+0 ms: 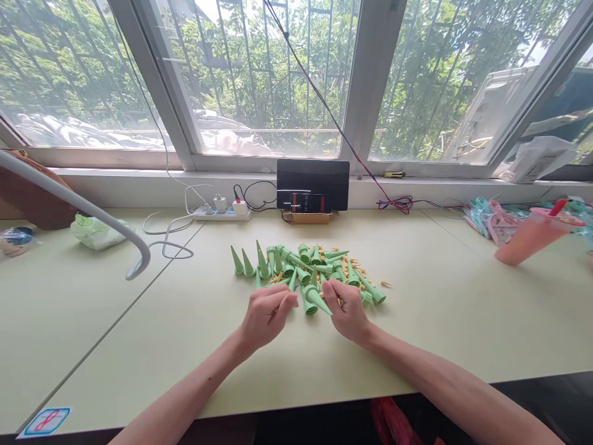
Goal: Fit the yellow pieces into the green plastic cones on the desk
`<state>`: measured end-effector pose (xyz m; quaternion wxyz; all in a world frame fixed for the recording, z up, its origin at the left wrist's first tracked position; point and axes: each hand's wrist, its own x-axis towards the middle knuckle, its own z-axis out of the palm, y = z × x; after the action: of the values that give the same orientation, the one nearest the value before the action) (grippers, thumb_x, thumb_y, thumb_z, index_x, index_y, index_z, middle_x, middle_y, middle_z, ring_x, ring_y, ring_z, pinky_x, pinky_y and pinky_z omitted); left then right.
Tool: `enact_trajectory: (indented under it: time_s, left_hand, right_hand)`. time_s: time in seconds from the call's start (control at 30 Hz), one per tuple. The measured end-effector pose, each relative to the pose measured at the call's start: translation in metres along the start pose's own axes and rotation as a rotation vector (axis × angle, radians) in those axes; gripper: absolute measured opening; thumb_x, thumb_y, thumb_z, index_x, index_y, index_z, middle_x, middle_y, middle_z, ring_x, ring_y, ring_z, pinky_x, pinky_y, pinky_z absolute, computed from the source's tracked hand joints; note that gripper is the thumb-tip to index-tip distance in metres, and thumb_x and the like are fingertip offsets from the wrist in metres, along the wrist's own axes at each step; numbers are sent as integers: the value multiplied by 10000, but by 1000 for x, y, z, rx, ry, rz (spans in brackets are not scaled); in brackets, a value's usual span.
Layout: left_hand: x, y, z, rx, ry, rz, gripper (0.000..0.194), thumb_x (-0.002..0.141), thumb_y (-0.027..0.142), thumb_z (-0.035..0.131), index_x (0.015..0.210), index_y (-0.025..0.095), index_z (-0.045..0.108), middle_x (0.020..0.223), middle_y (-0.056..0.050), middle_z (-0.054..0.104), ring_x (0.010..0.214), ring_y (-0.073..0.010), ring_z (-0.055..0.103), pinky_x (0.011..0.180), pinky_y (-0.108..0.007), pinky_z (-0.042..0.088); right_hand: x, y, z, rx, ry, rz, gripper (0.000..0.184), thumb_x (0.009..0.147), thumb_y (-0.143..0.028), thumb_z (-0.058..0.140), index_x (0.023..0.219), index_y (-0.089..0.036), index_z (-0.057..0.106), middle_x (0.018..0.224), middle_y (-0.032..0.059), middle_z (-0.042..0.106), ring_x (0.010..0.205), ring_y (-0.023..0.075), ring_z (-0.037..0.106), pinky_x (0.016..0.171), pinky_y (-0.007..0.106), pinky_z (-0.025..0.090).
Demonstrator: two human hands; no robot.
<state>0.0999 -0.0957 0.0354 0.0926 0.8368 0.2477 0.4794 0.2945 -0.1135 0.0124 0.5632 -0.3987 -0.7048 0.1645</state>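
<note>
My left hand point(270, 314) is closed at the front left of a pile of green plastic cone spikes point(303, 272); what its fingers hold, if anything, is hidden. My right hand point(348, 310) is closed at the pile's front right, with a small yellow pointed piece point(341, 301) showing between its fingers. Between the hands a green cone point(317, 298) slants down toward the right, its tip close to my right fingers; whether it is gripped I cannot tell. Several green cones point(249, 267) stand upright at the left. More small yellow pointed pieces point(385, 283) lie among and beside the pile.
Behind the pile, a phone point(310, 203) leans on a black tablet-like panel point(313, 176). A power strip point(222, 213) with cables lies back left. A grey curved tube point(134, 247) hangs over the left side. A pink drink cup point(532, 238) leans at the right.
</note>
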Motion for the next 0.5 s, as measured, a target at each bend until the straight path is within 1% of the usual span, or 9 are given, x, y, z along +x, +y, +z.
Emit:
enact_trajectory:
  time_s: [0.07,0.13,0.23,0.3,0.37,0.5]
  left_hand:
    - [-1,1,2,-82,-106,-52,561,1046,335,339,597,160,626,507,6,540,430,-81,447,449,-223,323]
    - [-1,2,5,-169,-207,-120,619,1052,380,302,584,160,644,511,3,572,433,-79,478,459,-215,348]
    - [-1,5,7,-260,-305,-231,687,1051,446,254,592,161,678,543,-8,632,456,-86,522,494,-212,394]
    - [0,6,7,-278,-336,-289,715,1049,470,234,597,167,698,523,-3,627,443,-86,511,508,-215,404]
    - [2,6,7,-274,-350,-329,722,1046,482,240,585,170,701,471,8,584,418,-84,482,510,-218,401]
    - [4,8,7,-251,-359,-358,682,1033,481,313,545,166,671,423,22,520,402,-85,458,516,-222,400]
  right_hand:
    - [-1,0,0,-8,-4,-5,427,1033,-356,359,633,-217,303,539,-51,323,483,91,278,466,246,258]
    - [-1,1,1,-12,-12,-14,422,1035,-350,355,637,-215,316,543,-48,338,483,91,291,469,243,266]
    - [-3,2,2,-16,-35,-18,418,1037,-345,349,641,-213,333,536,-45,363,474,91,314,471,241,279]
    - [-4,2,3,-21,-50,-19,419,1038,-352,345,643,-212,343,532,-44,370,471,91,319,472,240,286]
    - [-5,2,4,-24,-58,-28,424,1039,-363,341,644,-210,353,536,-42,373,474,91,322,475,238,293]
    - [-6,3,5,-46,-60,-37,446,1041,-380,332,630,-209,349,536,-42,359,475,93,303,474,238,285]
